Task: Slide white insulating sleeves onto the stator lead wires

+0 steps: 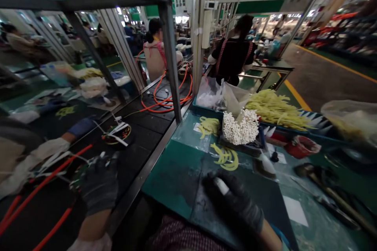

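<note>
Now, across belt [141, 133] and bench [188, 131], your right hand [238, 200] curls, its hold unclear, well apart from your left hand [100, 182], laid over a green piece [75, 182] on the belt, grip hidden, seemingly part-built, with yellow-green strips [235, 160] lying loose on the bench.

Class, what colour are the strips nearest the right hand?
The strips are yellow-green; see head view.

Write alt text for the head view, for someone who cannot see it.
A person's gloved left hand is at a partly hidden green item over a black work surface; the gloved right hand is above a dark mat. Beyond lie pale-green strips and clustered white bead-like pieces.
</note>
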Available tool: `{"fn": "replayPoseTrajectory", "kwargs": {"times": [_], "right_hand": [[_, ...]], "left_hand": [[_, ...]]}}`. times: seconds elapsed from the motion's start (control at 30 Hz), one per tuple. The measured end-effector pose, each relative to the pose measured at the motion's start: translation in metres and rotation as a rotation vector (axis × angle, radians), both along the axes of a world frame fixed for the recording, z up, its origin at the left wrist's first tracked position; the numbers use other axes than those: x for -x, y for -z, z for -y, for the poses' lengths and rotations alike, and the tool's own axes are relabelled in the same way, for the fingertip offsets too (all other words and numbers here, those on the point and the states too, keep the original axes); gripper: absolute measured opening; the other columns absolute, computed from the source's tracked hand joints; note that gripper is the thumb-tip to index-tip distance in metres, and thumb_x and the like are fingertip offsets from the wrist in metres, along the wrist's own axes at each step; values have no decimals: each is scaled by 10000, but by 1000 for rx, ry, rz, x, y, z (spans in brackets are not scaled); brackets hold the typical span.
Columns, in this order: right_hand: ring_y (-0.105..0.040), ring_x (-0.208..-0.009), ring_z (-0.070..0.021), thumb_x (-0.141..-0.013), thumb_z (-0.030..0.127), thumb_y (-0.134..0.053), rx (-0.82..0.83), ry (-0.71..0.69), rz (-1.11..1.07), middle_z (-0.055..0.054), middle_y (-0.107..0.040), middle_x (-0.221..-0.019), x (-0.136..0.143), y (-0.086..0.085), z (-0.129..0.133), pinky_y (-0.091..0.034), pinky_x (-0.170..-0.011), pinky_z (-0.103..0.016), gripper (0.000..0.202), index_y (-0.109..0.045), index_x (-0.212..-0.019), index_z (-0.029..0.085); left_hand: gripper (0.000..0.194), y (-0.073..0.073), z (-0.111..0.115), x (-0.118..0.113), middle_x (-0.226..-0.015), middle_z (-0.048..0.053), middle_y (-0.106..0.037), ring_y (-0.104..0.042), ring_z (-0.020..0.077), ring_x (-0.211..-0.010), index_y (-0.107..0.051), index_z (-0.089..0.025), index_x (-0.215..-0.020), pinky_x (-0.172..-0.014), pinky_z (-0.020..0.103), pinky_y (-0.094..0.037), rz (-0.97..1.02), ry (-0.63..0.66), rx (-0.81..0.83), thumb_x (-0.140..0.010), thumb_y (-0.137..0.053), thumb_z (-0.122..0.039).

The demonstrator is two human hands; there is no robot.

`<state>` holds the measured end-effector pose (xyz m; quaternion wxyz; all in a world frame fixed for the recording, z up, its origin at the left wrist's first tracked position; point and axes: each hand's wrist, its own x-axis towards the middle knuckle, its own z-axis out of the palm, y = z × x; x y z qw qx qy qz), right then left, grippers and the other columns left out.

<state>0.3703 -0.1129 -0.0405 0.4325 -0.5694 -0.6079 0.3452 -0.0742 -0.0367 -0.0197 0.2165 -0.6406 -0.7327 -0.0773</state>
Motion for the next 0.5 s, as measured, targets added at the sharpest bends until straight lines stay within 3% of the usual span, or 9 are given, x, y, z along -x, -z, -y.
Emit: {"fn": "replayPoseTrajectory", "kwargs": {"times": [0.17,0.27,0.4,0.5], "right_hand": [[-863,-1036,-283,-1120,631,-624,-32,24,10,-89,-903,-1151,-12,0,-12,-726,-998,-423,418,-874,-1183,302],[-869,-1030,-294,-1129,581,-623,-82,59,-29,-75,-906,-1152,-17,3,-19,-734,-967,-422,357,-879,-1173,336],[-881,-1034,-324,-1123,583,-632,-172,153,-57,-91,-907,-1134,-21,11,-23,-753,-957,-458,349,-888,-1168,350],[-888,-1026,-342,-1109,622,-645,-165,194,-36,-103,-911,-1122,-25,19,-19,-767,-953,-498,380,-895,-1151,339]], "left_hand": [[526,-2,-5,-8,-1479,297,-696,-634,557,-1396,-826,-107,-1299,-1156,777,-526,-2,-38,-82,-1092,-391,-318],[477,2,-16,-34,-1523,266,-704,-639,512,-1418,-815,-161,-1359,-1177,748,-522,44,85,-139,-1094,-472,-360],[421,7,-55,-80,-1473,130,-798,-728,379,-1380,-853,-307,-1349,-1182,602,-562,252,361,134,-1031,-580,-268],[401,-4,-104,-106,-1438,100,-819,-754,325,-1354,-856,-292,-1350,-1191,468,-582,392,425,348,-990,-683,-260]]}}
